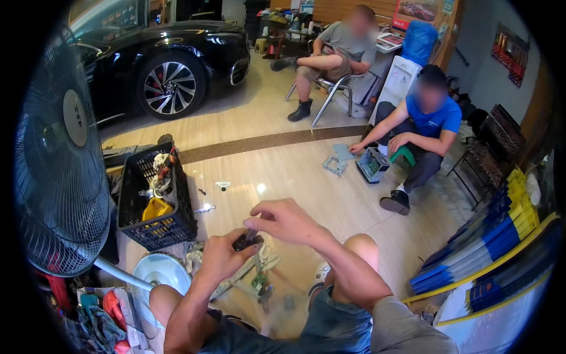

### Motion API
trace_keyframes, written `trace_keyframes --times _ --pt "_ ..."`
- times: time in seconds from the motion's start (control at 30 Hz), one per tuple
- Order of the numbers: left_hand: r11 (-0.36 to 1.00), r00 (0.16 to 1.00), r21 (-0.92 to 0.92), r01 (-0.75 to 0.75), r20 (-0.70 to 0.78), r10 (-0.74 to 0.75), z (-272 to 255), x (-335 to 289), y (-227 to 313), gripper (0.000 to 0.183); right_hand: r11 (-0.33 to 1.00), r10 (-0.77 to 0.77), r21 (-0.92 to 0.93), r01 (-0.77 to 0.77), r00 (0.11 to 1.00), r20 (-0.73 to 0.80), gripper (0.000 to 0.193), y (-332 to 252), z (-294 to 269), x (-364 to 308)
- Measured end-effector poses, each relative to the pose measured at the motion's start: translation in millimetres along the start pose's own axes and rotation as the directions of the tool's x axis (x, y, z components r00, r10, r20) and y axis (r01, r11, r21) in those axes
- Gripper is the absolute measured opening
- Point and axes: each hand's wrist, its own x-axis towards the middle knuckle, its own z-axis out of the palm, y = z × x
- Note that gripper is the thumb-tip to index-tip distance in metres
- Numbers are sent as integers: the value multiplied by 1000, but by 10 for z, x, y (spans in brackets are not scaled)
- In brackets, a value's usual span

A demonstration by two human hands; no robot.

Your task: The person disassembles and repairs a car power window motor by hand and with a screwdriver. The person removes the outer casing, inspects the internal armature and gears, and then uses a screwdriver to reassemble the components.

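Observation:
My left hand (pixel 221 257) is closed around a small dark part (pixel 246 241), holding it up above the floor between my knees. Over it, my right hand (pixel 289 222) is bent with its thumb and fingertips pinched together. Whatever thin piece those fingertips grip at the part's top is too small to make out. On the floor below my hands lie a green circuit board (pixel 259 282) and several pale loose pieces (pixel 269 257), partly hidden by my left hand and wrist.
A black crate (pixel 159 230) of tools and a large fan (pixel 68 147) stand left. Ahead right, a person in blue (pixel 433 121) sits by an opened metal box (pixel 372 165); another person (pixel 345 47) sits behind. Yellow-blue packages (pixel 489 230) line the right; a black car (pixel 171 65) is back left.

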Motion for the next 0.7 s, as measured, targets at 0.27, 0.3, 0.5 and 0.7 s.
trace_keyframes --times 0.27,0.3,0.5,0.7 --pt "984 986 107 -145 -70 153 90 55 -86 42 962 -272 22 272 962 -9 23 176 37 -19" --pt "979 984 123 -163 -57 171 119 45 -130 43 974 -224 -35 225 974 14 23 181 59 1" --pt "968 982 166 -190 40 186 167 66 -184 39 986 -129 -100 130 992 14 24 241 102 6" --pt "954 983 242 -177 82 162 177 95 -155 37 978 -178 -98 185 981 78 24 406 69 -64"
